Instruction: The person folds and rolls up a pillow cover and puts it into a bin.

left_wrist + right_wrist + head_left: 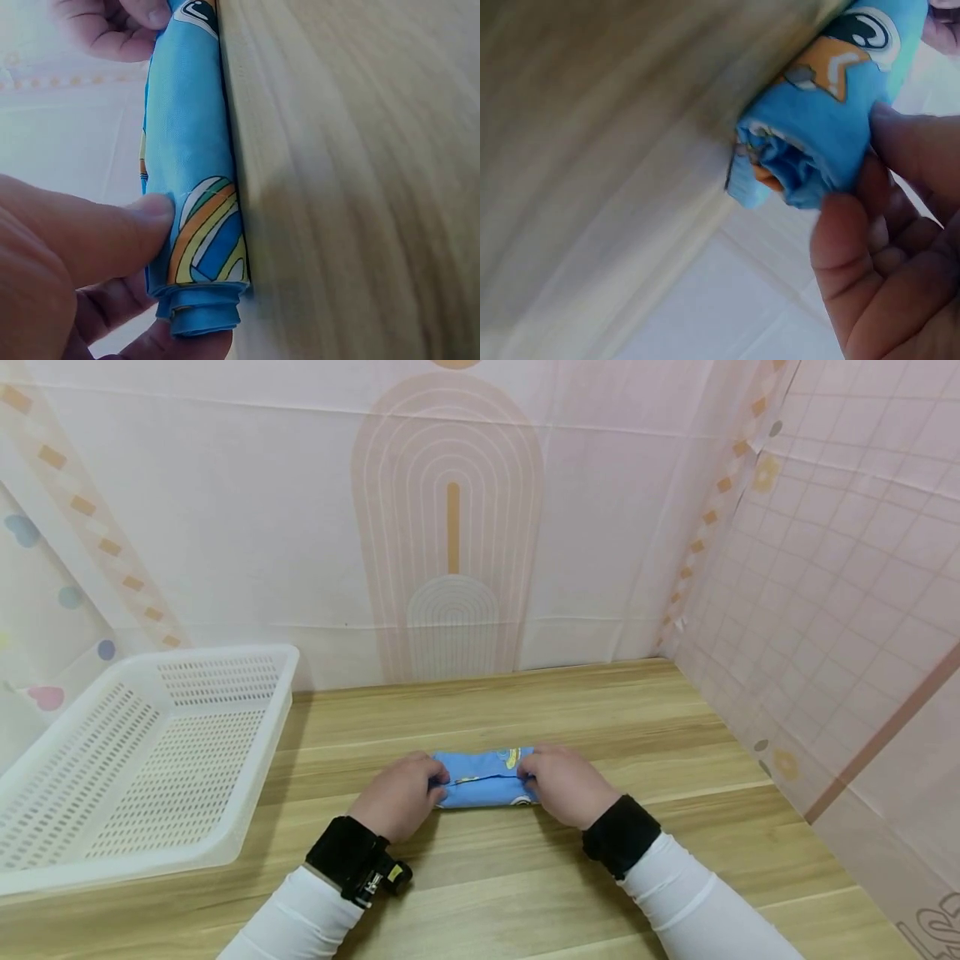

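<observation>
A blue cloth (483, 791) printed with cartoon figures lies on the wooden table, folded into a narrow roll. At its left end my left hand (401, 795) pinches it, thumb on the near side. The left wrist view shows this end of the cloth (191, 127) with its stacked layers and a striped print. My right hand (572, 783) grips the right end between thumb and fingers. Seen from the right wrist, the rolled end (802, 150) is loose and hollow, with crumpled layers inside, and the fingertips of the right hand (900, 262) hold its edge.
To the left stands a white perforated plastic basket (255, 768) with nothing in it. A patterned wall covering (615, 543) borders the wooden table (480, 893) at the back, and a grid-patterned one (855, 568) on the right.
</observation>
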The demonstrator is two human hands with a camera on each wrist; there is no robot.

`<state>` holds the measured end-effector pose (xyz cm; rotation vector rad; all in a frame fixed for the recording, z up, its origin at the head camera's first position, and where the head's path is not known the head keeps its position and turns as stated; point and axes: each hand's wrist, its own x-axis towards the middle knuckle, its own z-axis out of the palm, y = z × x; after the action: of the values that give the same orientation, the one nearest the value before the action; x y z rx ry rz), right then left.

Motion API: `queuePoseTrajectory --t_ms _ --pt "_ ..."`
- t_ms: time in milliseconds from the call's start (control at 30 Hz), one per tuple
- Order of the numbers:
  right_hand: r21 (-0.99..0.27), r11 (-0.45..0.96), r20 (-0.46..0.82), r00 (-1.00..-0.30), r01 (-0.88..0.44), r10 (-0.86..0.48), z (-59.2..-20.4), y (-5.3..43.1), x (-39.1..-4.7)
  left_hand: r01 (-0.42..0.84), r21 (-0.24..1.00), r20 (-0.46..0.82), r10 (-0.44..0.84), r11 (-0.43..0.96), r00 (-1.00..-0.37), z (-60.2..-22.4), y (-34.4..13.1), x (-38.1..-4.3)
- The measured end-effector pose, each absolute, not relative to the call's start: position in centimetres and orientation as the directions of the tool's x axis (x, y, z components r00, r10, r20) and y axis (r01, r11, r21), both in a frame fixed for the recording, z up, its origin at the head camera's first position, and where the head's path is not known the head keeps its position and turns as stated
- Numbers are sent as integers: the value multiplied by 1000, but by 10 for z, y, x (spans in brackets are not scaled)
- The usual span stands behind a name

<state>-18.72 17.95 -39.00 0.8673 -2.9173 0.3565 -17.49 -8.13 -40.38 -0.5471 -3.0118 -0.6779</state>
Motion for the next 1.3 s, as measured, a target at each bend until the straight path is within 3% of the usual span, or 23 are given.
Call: queuePoseTrajectory --t_ms 367,700,1300 --pt "-147 798 42 -809 -585 -586 -387 182 -186 343 410 74 344 845 -936 -402 -83 -175" --pt "-116 791 80 -799 -601 -595 -394 181 -187 309 422 39 323 852 -946 -404 -83 -175" --pt "-146 767 71 -779 -625 -622 -392 183 -184 358 395 38 374 846 -926 -400 -85 -173"
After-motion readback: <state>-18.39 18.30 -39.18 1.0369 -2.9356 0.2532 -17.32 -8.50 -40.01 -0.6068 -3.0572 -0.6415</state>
